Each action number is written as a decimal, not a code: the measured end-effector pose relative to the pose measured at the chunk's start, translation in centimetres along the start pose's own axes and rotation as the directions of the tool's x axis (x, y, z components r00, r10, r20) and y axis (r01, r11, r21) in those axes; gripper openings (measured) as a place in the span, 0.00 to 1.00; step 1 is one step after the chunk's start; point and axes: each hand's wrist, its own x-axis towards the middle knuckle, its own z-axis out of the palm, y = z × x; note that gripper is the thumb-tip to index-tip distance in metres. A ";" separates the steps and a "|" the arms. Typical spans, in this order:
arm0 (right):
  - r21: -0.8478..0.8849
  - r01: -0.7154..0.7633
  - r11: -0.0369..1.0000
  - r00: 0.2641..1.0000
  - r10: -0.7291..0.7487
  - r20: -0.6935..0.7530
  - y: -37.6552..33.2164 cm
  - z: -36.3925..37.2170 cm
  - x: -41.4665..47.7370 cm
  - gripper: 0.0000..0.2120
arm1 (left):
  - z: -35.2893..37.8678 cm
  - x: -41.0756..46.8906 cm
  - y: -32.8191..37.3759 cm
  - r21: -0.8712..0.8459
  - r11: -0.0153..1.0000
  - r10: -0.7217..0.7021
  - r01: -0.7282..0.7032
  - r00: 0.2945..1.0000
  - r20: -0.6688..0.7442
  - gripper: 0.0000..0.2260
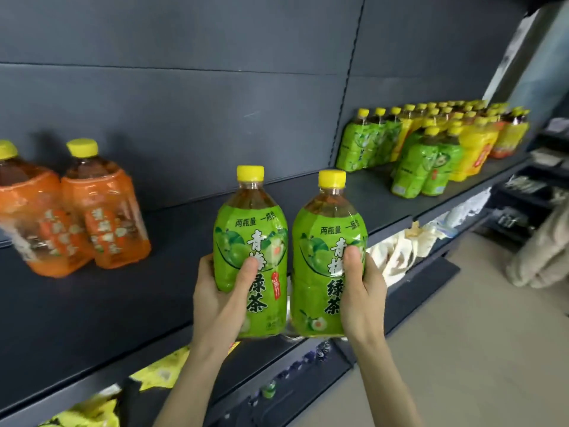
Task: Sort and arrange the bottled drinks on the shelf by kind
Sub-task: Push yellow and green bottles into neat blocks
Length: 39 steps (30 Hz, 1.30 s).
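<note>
The left green tea bottle and the right green tea bottle, both yellow-capped, are held upright just beside each other at the dark shelf's near edge. Orange-labelled bottles are stood left; mixed bottles are crowded far right.

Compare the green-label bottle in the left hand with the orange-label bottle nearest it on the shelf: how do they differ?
The green-label bottle wears a green label, the orange-label bottle an orange one. Drink: pale amber in the green-label bottle, dark brown in the orange-label bottle. The left hand grips the green-label bottle; the orange-label bottle stands untouched on the shelf. Both are yellow-capped and alike in shape.
</note>
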 end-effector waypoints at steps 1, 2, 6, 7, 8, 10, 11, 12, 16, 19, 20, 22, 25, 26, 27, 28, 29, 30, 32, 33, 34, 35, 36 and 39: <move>-0.012 0.008 1.000 1.000 -0.008 -0.016 0.3 -2.3 0.5 0.23 | 2.3 -0.9 -0.4 -0.012 1.000 -0.013 0.014 1.000 0.016 0.26; -0.026 0.013 1.000 0.999 -0.014 -0.034 0.7 -4.6 1.0 0.23 | 4.5 -1.8 -0.7 -0.015 1.000 -0.018 0.018 0.999 0.034 0.26; -0.071 -0.023 0.997 0.995 0.016 -0.102 2.4 -12.8 3.2 0.24 | 12.6 -4.8 -2.0 -0.034 0.999 -0.011 0.015 0.994 0.111 0.24; -0.083 -0.029 0.996 0.993 0.019 -0.114 2.6 -14.4 3.8 0.23 | 14.2 -5.2 -2.2 -0.036 0.999 -0.015 0.019 0.993 0.120 0.24; -0.093 -0.036 0.995 0.992 0.025 -0.125 2.8 -15.8 4.5 0.24 | 15.7 -5.5 -2.3 -0.024 0.999 -0.019 0.022 0.992 0.126 0.24; -0.092 -0.052 0.994 0.989 0.039 -0.140 3.1 -18.1 6.1 0.26 | 18.5 -5.4 -2.1 -0.006 1.000 -0.011 0.012 0.990 0.139 0.24; -0.090 -0.054 0.994 0.989 0.040 -0.144 3.4 -19.0 7.0 0.26 | 19.9 -5.2 -2.0 -0.010 1.000 -0.003 0.005 0.990 0.142 0.25; -0.090 -0.051 0.995 0.988 0.037 -0.147 3.6 -19.7 8.1 0.27 | 21.2 -4.8 -1.9 -0.004 1.000 0.003 -0.003 0.990 0.142 0.26; -0.075 -0.044 0.996 0.989 0.033 -0.143 4.6 -21.8 12.7 0.25 | 26.1 -2.2 -1.8 -0.023 0.999 0.033 -0.030 0.989 0.146 0.28; -0.055 -0.009 0.998 0.991 0.002 -0.135 5.8 -22.9 16.8 0.23 | 29.7 0.4 -2.5 -0.030 0.999 0.047 -0.043 0.987 0.153 0.26; -0.056 0.003 0.998 0.992 -0.010 -0.129 6.3 -23.2 18.3 0.23 | 31.1 1.4 -2.8 -0.025 0.998 0.058 -0.055 0.988 0.145 0.26; -0.049 0.019 0.999 0.993 -0.025 -0.119 7.4 -23.8 21.5 0.24 | 34.0 3.5 -3.7 -0.027 0.997 0.080 -0.077 0.990 0.119 0.27; -0.061 0.011 0.998 0.993 -0.018 -0.117 8.8 -24.7 26.8 0.22 | 38.3 6.9 -4.6 -0.019 0.997 0.073 -0.071 0.990 0.119 0.26; -0.075 0.010 0.997 0.993 -0.018 -0.118 9.2 -25.0 28.6 0.21 | 39.7 7.9 -4.9 -0.013 0.997 0.072 -0.071 0.991 0.117 0.25; -0.088 0.010 0.996 0.992 -0.021 -0.124 9.6 -25.2 30.3 0.21 | 41.0 9.0 -5.1 -0.008 0.997 0.076 -0.076 0.990 0.115 0.25; -0.095 0.008 0.995 0.991 -0.021 -0.133 10.1 -25.4 32.1 0.21 | 42.4 10.1 -5.2 -0.006 0.997 0.082 -0.082 0.990 0.117 0.26; -0.099 0.000 0.995 0.990 -0.014 -0.141 10.6 -25.7 33.7 0.23 | 43.7 11.1 -5.4 -0.007 0.996 0.085 -0.085 0.989 0.118 0.27; -0.104 -0.010 0.995 0.989 -0.005 -0.146 11.2 -26.0 35.3 0.25 | 45.0 12.0 -5.6 -0.008 0.996 0.086 -0.086 0.989 0.117 0.27; -0.107 -0.021 0.994 0.989 0.005 -0.148 12.3 -26.7 38.0 0.26 | 47.3 13.3 -6.0 -0.011 0.996 0.091 -0.090 0.990 0.110 0.28; -0.102 -0.015 0.995 0.989 0.000 -0.146 12.7 -27.0 39.2 0.26 | 48.4 13.9 -6.2 -0.013 0.995 0.097 -0.097 0.990 0.103 0.28; -0.097 -0.005 0.995 0.990 -0.008 -0.140 13.2 -27.3 40.4 0.28 | 49.4 14.5 -6.5 -0.013 0.995 0.102 -0.101 0.990 0.094 0.27; -0.092 0.001 0.996 0.991 -0.014 -0.133 13.7 -27.5 41.6 0.30 | 50.4 14.9 -6.8 -0.013 0.995 0.102 -0.101 0.991 0.084 0.27; -0.082 0.002 0.997 0.992 -0.012 -0.127 14.2 -27.7 42.8 0.32 | 51.4 15.3 -7.2 -0.014 0.995 0.099 -0.098 0.993 0.071 0.27; -0.043 -0.011 0.999 0.996 0.007 -0.084 15.7 -28.5 46.2 0.32 | 54.2 16.3 -8.5 0.007 0.995 0.096 -0.096 0.995 -0.001 0.31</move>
